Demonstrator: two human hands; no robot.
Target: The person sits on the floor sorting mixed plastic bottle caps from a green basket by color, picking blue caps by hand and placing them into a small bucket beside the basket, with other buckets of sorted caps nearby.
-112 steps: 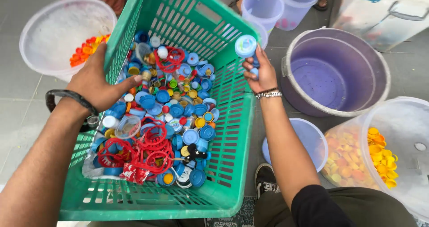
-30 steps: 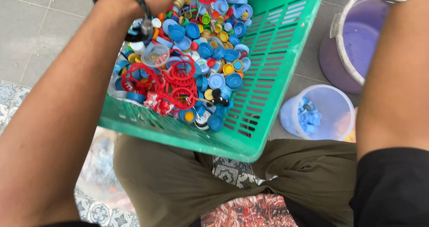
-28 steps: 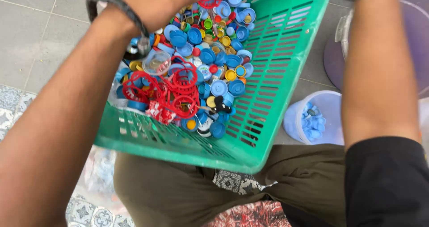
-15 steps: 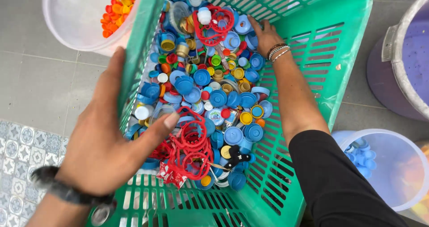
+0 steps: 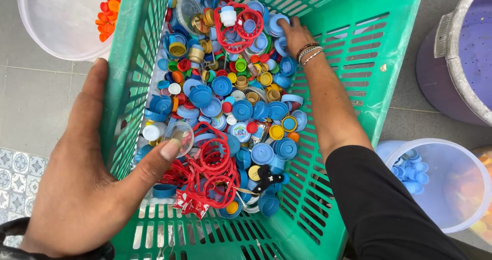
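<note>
A green slotted plastic basket [image 5: 389, 50] holds a heap of bottle caps [image 5: 241, 106], mostly blue, with yellow, red, green and white ones and red plastic rings [image 5: 210, 168]. My left hand [image 5: 87, 183] grips the basket's left wall, thumb inside next to a clear lid [image 5: 179, 133]. My right hand [image 5: 294, 34] reaches into the far part of the heap, fingers down on blue caps; bracelets circle its wrist. Whether those fingers hold a cap is hidden.
A white tub [image 5: 56, 19] with orange caps stands at upper left. A purple bucket [image 5: 456, 55] stands at right. A clear tub [image 5: 435, 183] with blue caps sits at lower right. Grey and patterned floor tiles lie under everything.
The view has shifted so the basket sits closer and more centred. My right hand has pushed further into the far caps. My left hand still grips the left wall.
</note>
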